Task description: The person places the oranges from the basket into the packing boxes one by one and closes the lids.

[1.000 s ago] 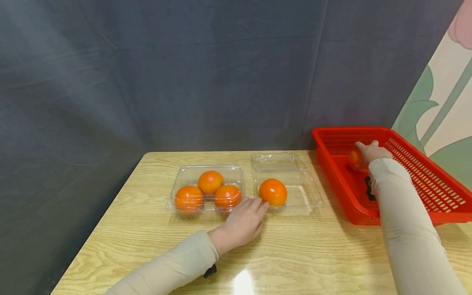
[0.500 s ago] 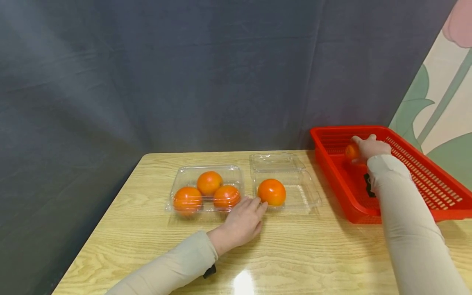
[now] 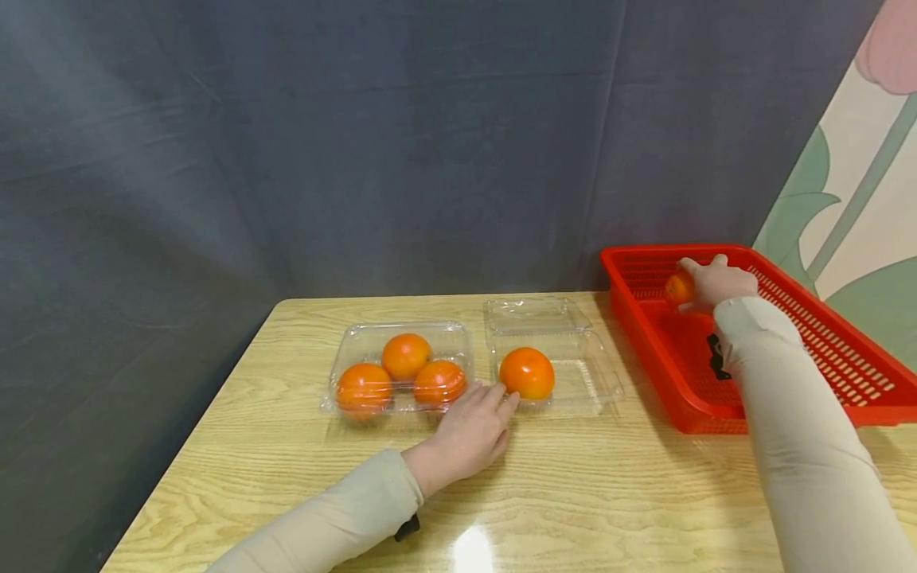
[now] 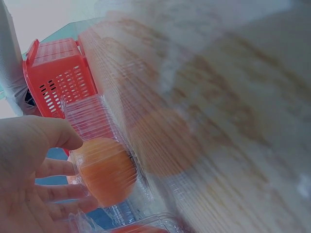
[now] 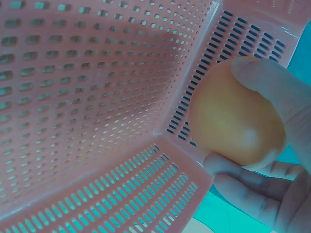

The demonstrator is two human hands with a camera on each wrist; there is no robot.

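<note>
My right hand holds an orange inside the far part of the red basket. In the right wrist view, the thumb lies on one side of this orange and the fingers are curled beneath the other. My left hand rests at the near edge of an open clear clamshell box, its fingers loosely extended. One orange sits in that box's left side, just beyond the fingertips. The left wrist view shows thumb and fingers spread beside the same orange.
Left of the open box, a lidded clear clamshell box contains three oranges. The open box's lid lies folded back toward the dark curtain. A small black device shows beside the right sleeve. The wooden table extends in front.
My right hand has risen slightly and shifted left with the orange in its grip, showing more of the fruit. The left hand stays at the open box's edge.
</note>
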